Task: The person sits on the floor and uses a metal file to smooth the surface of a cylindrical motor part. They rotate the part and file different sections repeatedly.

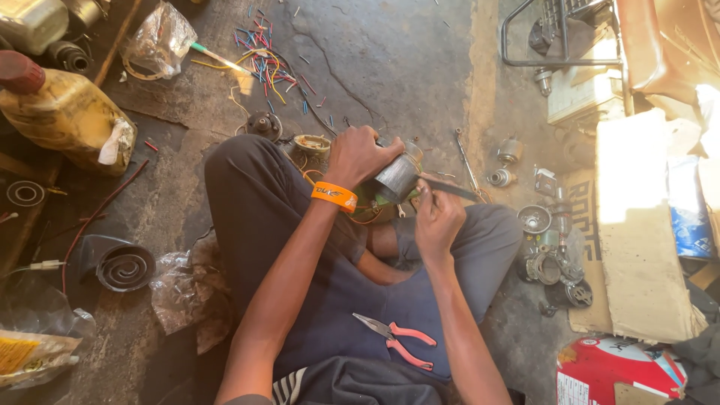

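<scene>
I sit cross-legged on a concrete floor. My left hand (358, 155), with an orange wristband, grips a grey cylindrical metal motor part (397, 176) from above, held over my knees. My right hand (437, 214) holds a thin dark flat tool (454, 191) whose blade points right, its near end against the cylinder's lower edge. Orange and green wires (365, 214) hang under the part. Red-handled pliers (396, 341) lie on my lap.
Cut coloured wire pieces (264, 66) litter the floor ahead. A yellow oil jug (67, 112) and a black horn (124, 264) lie at left. Small metal motor parts (551, 255), a wrench (465, 154) and cardboard (637, 225) sit at right; a red box (615, 371) is bottom right.
</scene>
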